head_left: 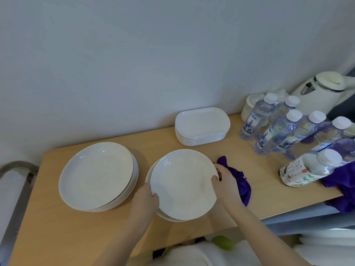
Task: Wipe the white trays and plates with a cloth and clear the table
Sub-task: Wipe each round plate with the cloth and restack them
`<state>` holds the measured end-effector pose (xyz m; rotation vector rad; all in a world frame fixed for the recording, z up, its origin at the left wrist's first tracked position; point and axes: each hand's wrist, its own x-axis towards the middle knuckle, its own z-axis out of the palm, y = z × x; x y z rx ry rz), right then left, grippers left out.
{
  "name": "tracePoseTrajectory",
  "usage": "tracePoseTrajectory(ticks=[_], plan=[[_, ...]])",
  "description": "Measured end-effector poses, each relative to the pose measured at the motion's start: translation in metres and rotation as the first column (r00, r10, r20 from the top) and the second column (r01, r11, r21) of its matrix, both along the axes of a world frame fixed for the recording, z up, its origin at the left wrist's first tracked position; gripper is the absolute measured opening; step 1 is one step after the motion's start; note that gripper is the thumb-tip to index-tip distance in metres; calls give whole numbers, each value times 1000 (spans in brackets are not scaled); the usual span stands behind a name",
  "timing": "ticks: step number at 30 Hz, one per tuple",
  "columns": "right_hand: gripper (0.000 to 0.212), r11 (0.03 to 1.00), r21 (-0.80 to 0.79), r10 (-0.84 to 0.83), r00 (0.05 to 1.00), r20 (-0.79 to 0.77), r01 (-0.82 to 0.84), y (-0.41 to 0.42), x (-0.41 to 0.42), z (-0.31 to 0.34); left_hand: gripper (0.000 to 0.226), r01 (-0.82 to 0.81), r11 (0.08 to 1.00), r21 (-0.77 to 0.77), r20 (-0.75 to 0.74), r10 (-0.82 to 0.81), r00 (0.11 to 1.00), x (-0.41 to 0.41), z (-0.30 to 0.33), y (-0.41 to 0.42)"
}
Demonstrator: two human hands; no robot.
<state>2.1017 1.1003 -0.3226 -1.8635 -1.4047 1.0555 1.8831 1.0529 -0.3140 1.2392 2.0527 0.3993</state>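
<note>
Fingers [214,177] of both hands curled over opposite rims of top plate [182,184], near table [57,237] front edge; purple cloth [241,181] under right hand [225,181]. Best to keep left hand [148,196] firm, wipe from centre outward, then stack on left pile [96,175].

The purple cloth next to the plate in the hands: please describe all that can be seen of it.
The purple cloth is deep violet, soft-looking fabric, crumpled into a loose bunch with folds. It lies on the wooden table, right of the top plate, partly hidden behind the right hand. One corner sticks up near the plate's rim. Whether the fingers also hold it cannot be told.
</note>
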Motion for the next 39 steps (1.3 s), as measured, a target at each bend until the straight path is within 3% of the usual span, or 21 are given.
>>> tracePoseTrajectory(ticks=[12, 29, 36, 39], plan=[[42, 1000, 22, 5, 992, 125, -8, 3, -8, -9, 2, 63, 998, 32, -154, -57, 986, -8, -4, -1], [38, 999, 22, 34, 983, 183, -38, -5, -23, -19, 11, 217, 974, -62, -405, -223, 887, -18, 6, 4], [34, 997, 25, 59, 927, 370, -74, -1, -16, -18, 17, 334, 931, -147, -587, -354, 728, -13, 12, 5], [39, 995, 82, -2, 828, 560, -53, -1, -4, -20, 24, 380, 921, -82, -676, -331, 658, -10, 18, 8]])
